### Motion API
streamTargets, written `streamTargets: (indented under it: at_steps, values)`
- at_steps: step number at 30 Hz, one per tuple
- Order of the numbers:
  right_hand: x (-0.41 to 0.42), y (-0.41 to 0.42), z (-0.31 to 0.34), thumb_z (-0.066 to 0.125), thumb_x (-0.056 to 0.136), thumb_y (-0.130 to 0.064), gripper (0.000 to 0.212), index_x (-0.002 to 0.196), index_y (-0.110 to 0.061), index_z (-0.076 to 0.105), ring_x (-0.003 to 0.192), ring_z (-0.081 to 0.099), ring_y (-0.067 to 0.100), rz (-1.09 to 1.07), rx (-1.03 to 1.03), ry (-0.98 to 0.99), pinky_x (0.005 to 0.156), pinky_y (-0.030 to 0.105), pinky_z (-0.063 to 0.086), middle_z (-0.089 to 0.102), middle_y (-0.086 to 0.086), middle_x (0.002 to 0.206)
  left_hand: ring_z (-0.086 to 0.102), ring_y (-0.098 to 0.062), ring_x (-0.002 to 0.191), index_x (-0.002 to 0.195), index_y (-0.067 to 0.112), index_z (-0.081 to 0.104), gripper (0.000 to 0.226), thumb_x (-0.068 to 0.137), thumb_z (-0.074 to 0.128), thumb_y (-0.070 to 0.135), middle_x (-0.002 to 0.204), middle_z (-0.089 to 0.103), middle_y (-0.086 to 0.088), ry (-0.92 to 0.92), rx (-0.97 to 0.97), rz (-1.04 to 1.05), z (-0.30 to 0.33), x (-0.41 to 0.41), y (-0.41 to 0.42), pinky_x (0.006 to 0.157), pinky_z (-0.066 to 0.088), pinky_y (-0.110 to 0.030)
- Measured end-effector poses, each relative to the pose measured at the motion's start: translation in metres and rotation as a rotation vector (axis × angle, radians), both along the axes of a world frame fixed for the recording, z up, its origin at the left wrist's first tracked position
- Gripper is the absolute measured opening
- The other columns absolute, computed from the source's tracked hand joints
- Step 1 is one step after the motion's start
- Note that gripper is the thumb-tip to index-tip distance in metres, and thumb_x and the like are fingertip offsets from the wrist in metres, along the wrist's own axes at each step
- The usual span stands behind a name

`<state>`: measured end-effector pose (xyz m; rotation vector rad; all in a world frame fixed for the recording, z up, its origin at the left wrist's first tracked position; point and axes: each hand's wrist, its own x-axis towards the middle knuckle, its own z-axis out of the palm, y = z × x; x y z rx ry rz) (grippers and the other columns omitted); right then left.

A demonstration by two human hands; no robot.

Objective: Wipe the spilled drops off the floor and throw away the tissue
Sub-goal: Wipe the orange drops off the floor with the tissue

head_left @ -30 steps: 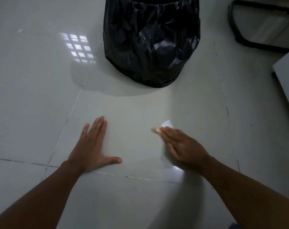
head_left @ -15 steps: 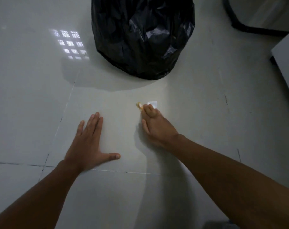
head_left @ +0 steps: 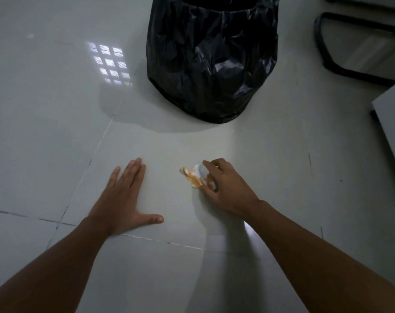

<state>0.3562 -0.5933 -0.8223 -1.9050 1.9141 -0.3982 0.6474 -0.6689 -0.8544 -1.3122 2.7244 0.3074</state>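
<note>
My right hand (head_left: 228,188) grips a crumpled white tissue (head_left: 197,176) stained orange, held against or just above the pale tiled floor (head_left: 169,154). My left hand (head_left: 124,199) lies flat on the floor with fingers spread, to the left of the tissue. A bin lined with a black plastic bag (head_left: 214,57) stands on the floor straight behind the tissue. I cannot make out any drops on the tile around the tissue.
A black metal chair base (head_left: 341,68) sits at the far right. A light grey panel edge (head_left: 393,132) juts in at the right. A bright window reflection (head_left: 109,63) lies on the floor left of the bin.
My right hand has turned and pulled back from the bin, bunching the tissue so its orange-stained part shows. The left hand has stayed flat in place.
</note>
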Motion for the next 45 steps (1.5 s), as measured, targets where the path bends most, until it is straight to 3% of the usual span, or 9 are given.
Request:
streamTargets:
  at_steps: [3, 7, 11, 21, 26, 29, 34, 41, 45]
  values:
    - [0.011, -0.008, -0.004, 0.056, 0.095, -0.039, 0.050, 0.140, -0.021, 0.048, 0.118, 0.045, 0.024, 0.060, 0.021, 0.015, 0.093, 0.033, 0.047, 0.046, 0.007, 0.135, -0.005, -0.021, 0.156, 0.158, 0.003, 0.005, 0.144, 0.059, 0.030, 0.103, 0.169, -0.002, -0.012, -0.005, 0.000, 0.000, 0.002, -0.001, 0.000, 0.126, 0.002, -0.049]
    - [0.023, -0.015, -0.006, 0.052, 0.096, -0.024, 0.023, 0.113, -0.015, 0.064, 0.100, 0.050, 0.023, 0.083, -0.014, 0.012, 0.079, 0.035, 0.047, 0.053, 0.004, 0.111, -0.004, -0.021, 0.156, 0.158, 0.002, 0.006, 0.143, 0.059, 0.031, 0.103, 0.169, -0.001, -0.012, 0.003, -0.001, -0.001, 0.001, -0.002, 0.000, 0.126, 0.001, -0.048]
    - [0.024, -0.019, -0.003, 0.052, 0.094, -0.018, 0.017, 0.097, -0.010, 0.067, 0.095, 0.052, 0.025, 0.091, 0.009, 0.044, 0.074, 0.037, 0.049, 0.053, 0.006, 0.096, -0.007, -0.020, 0.156, 0.158, 0.003, 0.004, 0.144, 0.059, 0.033, 0.102, 0.169, -0.003, -0.011, 0.006, 0.003, 0.003, 0.001, -0.002, 0.001, 0.126, 0.000, -0.048]
    - [0.000, 0.008, 0.012, 0.059, 0.082, -0.016, 0.023, 0.100, -0.021, 0.072, 0.082, 0.055, 0.019, 0.233, 0.211, 0.014, 0.069, 0.028, 0.040, 0.052, -0.004, 0.090, -0.019, -0.019, 0.154, 0.158, 0.004, -0.006, 0.146, 0.056, 0.023, 0.105, 0.167, -0.018, -0.011, -0.024, 0.059, 0.004, 0.006, -0.003, -0.002, 0.126, -0.006, -0.047]
    - [-0.028, 0.002, 0.011, 0.065, 0.082, -0.012, 0.015, 0.091, -0.017, 0.076, 0.067, 0.057, 0.017, -0.147, -0.001, -0.109, 0.061, 0.029, 0.049, 0.059, 0.001, 0.081, -0.027, -0.019, 0.151, 0.156, 0.005, -0.014, 0.149, 0.053, 0.019, 0.106, 0.164, -0.027, -0.009, -0.040, 0.104, 0.020, 0.011, -0.007, -0.003, 0.126, -0.009, -0.047]
    - [-0.033, -0.003, 0.008, 0.059, 0.080, -0.006, 0.017, 0.082, -0.016, 0.072, 0.068, 0.059, 0.023, -0.295, 0.033, -0.066, 0.061, 0.033, 0.052, 0.056, 0.003, 0.082, -0.030, -0.018, 0.150, 0.155, 0.006, -0.019, 0.147, 0.055, 0.021, 0.106, 0.163, -0.031, -0.009, -0.070, 0.111, 0.020, 0.011, -0.006, -0.003, 0.125, -0.011, -0.046]
    - [-0.002, 0.014, 0.002, 0.057, 0.081, -0.007, 0.013, 0.082, -0.010, 0.070, 0.075, 0.060, 0.030, -0.182, 0.022, -0.033, 0.067, 0.035, 0.048, 0.057, 0.008, 0.087, -0.030, -0.018, 0.150, 0.155, 0.006, -0.019, 0.145, 0.059, 0.033, 0.103, 0.162, -0.033, -0.008, -0.071, 0.116, 0.017, 0.011, -0.006, -0.002, 0.125, -0.012, -0.044]
    - [0.022, 0.024, 0.002, 0.058, 0.082, -0.014, 0.022, 0.098, -0.016, 0.074, 0.080, 0.061, 0.021, 0.008, 0.007, -0.154, 0.072, 0.032, 0.050, 0.061, 0.002, 0.093, -0.030, -0.018, 0.150, 0.154, 0.007, -0.019, 0.149, 0.051, 0.018, 0.107, 0.161, -0.033, -0.008, -0.078, 0.137, 0.018, 0.014, -0.007, -0.003, 0.125, -0.013, -0.042]
    - [0.014, 0.015, 0.012, 0.062, 0.079, -0.015, 0.021, 0.097, -0.016, 0.074, 0.074, 0.057, 0.016, -0.045, -0.026, -0.179, 0.068, 0.029, 0.047, 0.057, -0.005, 0.084, -0.016, -0.016, 0.154, 0.158, 0.012, -0.010, 0.131, 0.062, 0.002, 0.100, 0.168, -0.014, -0.007, 0.007, 0.095, 0.028, 0.017, -0.012, -0.005, 0.126, -0.007, -0.038]
